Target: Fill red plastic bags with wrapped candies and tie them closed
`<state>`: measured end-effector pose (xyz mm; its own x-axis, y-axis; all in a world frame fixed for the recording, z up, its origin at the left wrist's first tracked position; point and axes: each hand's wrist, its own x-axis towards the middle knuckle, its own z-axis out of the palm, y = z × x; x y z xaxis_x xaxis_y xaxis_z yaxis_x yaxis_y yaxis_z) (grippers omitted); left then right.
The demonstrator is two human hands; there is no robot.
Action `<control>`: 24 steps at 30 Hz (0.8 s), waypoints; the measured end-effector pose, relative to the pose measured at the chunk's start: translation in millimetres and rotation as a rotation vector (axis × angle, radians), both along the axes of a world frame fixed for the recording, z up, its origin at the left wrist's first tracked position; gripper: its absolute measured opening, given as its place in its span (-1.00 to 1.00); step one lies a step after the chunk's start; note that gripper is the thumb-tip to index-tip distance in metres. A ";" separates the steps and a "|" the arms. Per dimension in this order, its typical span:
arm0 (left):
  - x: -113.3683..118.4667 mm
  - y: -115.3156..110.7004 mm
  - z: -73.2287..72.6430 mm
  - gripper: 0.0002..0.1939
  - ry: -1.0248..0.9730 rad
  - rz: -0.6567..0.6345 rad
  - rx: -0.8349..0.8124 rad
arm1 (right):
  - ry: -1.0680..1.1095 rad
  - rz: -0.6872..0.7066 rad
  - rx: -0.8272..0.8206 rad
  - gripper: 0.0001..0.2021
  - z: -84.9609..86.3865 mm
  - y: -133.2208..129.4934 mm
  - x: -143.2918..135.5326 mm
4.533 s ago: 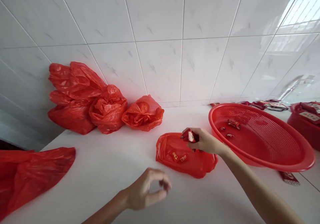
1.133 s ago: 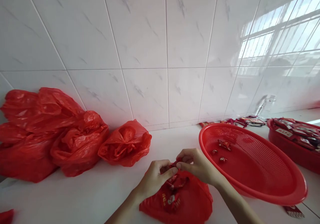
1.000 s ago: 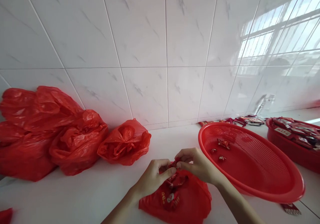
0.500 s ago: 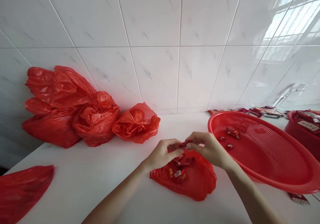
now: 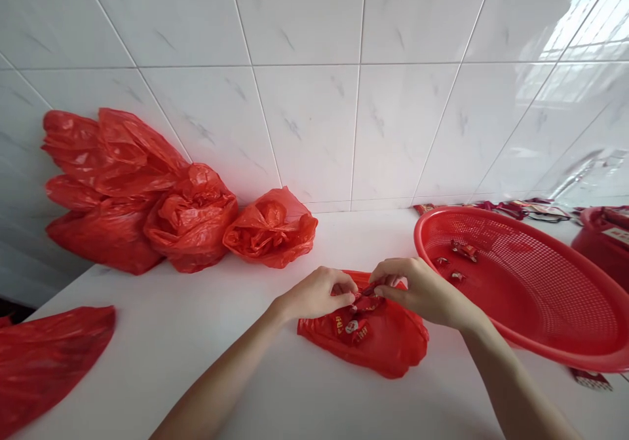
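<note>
A red plastic bag (image 5: 393, 348) lies flat on the white table, with several red wrapped pieces (image 5: 351, 327) on it. Over the bag's far part, my left hand (image 5: 327, 294) and my right hand (image 5: 410, 287) face each other a little apart. Thumb and fingers of both are pinched on a small dark red wrapped piece (image 5: 368, 290) between them. Right of my hands stands a red plastic basket (image 5: 496, 296), holding a few small wrapped pieces (image 5: 464, 251).
Several filled red bags (image 5: 191, 220) stand along the tiled wall at the left. Another red bag (image 5: 54, 361) lies at the near left. Behind the basket are loose packets (image 5: 535, 209), and a dark red container (image 5: 602, 243) stands at the far right.
The view has tilted down slightly. My hands have lowered toward the bag with the small piece and its wrapped contents now sit just beneath my fingers.
</note>
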<state>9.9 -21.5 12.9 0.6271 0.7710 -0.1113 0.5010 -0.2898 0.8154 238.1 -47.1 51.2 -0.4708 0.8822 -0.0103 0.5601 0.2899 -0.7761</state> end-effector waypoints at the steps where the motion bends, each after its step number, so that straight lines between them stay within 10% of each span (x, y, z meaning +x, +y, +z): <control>1: 0.8 -0.7 0.1 -0.80 0.000 -0.011 -0.019 | -0.008 0.002 0.002 -0.81 0.1 -0.2 0.0; 24: 19.2 -18.4 -16.3 -0.77 0.513 -0.074 0.093 | -0.412 0.191 0.105 -0.87 17.3 -11.9 -1.4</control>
